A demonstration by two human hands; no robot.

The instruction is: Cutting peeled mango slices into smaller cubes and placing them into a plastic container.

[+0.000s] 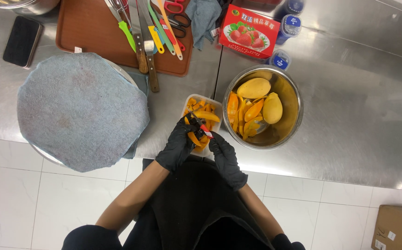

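Over the clear plastic tub (215, 103) of orange mango strips, at nine o'clock from the steel bowl (293, 99), my black-gloved left hand (179, 144) pinches a slippery, soft mango slice (194, 138) by its edges while my right hand (224, 155) grips a red-handled knife (203, 128).

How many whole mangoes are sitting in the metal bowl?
2. One mango lies at the back of the metal bowl; the other mango sits at its right side. Orange slices fill the left and may hide more.
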